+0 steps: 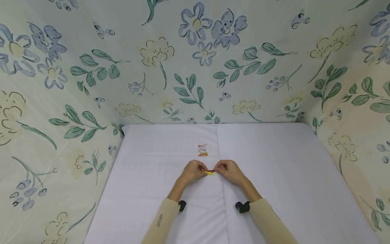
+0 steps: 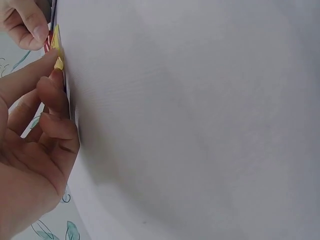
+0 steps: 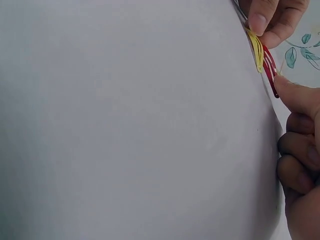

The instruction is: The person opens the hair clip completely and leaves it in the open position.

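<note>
A yellow snap hair clip (image 3: 256,50) and a red snap hair clip (image 3: 270,67) lie side by side between the two hands. My left hand (image 1: 195,171) pinches the yellow clip at one end, between thumb and finger. With its thumb and finger my right hand (image 1: 230,171) pinches the red clip near its far end. In the left wrist view the yellow clip (image 2: 57,45) partly covers the red one. Whether the left fingers also touch the red clip cannot be made out.
Beyond the hands, several more hair clips lie in a short column on the white cloth, an orange clip (image 1: 202,154) nearest. The white-covered table (image 1: 152,142) has a seam running front to back. Floral fabric (image 1: 189,61) hangs behind and at both sides.
</note>
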A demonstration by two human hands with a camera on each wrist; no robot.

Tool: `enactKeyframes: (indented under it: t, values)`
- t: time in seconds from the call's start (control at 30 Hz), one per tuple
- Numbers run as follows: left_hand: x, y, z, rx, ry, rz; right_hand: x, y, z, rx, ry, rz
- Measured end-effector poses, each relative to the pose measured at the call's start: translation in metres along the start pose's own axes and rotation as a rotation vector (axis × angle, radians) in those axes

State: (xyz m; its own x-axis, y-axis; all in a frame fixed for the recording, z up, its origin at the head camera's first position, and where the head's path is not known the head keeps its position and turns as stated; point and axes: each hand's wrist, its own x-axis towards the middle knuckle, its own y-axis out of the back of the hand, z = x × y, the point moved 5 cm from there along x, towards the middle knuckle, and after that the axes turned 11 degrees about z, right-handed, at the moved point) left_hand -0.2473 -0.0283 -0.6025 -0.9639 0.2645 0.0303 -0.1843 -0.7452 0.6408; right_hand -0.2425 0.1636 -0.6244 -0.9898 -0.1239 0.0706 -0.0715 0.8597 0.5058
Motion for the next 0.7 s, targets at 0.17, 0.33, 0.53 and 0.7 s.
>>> enactKeyframes:
  t: [0.17,0.33,0.53,0.7]
  values:
    - [0.0003,0.0007,-0.0003,-0.036,-0.018,0.001,0.0012,0.0012,0.0002,0.004,-0.014,-0.006]
    - [0.0021,0.0005,-0.0014,-0.064,-0.010,0.017,0.0043,0.0015,-0.0030,-0.003,-0.003,-0.017]
    - [0.0038,0.0021,-0.0017,-0.075,-0.018,0.059,0.0070,-0.0006,-0.0069,0.006,-0.002,-0.007]
    - [0.0047,0.0053,-0.0038,-0.101,-0.010,0.090,0.0076,-0.0020,-0.0073,0.030,-0.003,0.003]
